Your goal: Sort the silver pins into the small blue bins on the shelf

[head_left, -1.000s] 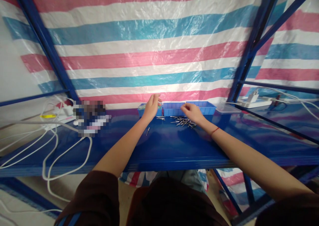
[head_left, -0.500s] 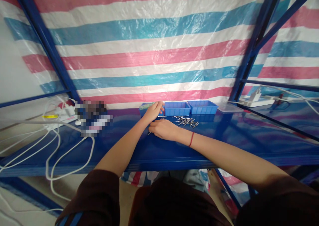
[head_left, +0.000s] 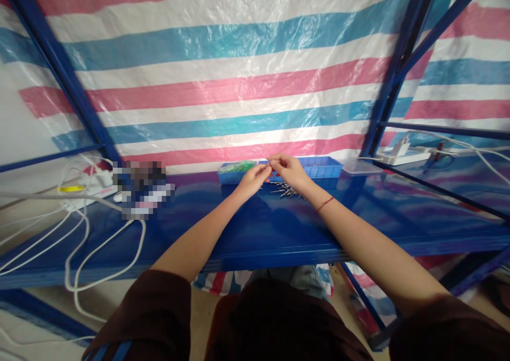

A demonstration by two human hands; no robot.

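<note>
Blue bin (head_left: 227, 178) w/ green stuff (head_left: 244, 166) sat at L hand's (head_left: 253, 182) 10 o'clock. Its fingertips pinched in close to R hand's (head_left: 294, 171), also pinched; couldn't tell on what. Metal pcs (head_left: 288, 190), axes mixed, lay nr R's 6 o'clock, L's 4; R nearer. Bench (head_left: 263, 231) front edge well off, 6 o'clock.

Metal pin pile (head_left: 287, 190): partly under right hand (head_left: 290, 170), pins too fine to count. Behind pile, left hand (head_left: 255, 179) meets right, fingertips too small to tell what's pinched. Back-left of pile, blue bin (head_left: 228, 177) has its right end hidden. Back-right, blue tray's (head_left: 326, 171) left end hidden too. Well left of pile: pixelated patch (head_left: 143, 188) unreadable; white cable (head_left: 48, 196) cut by edge.
</note>
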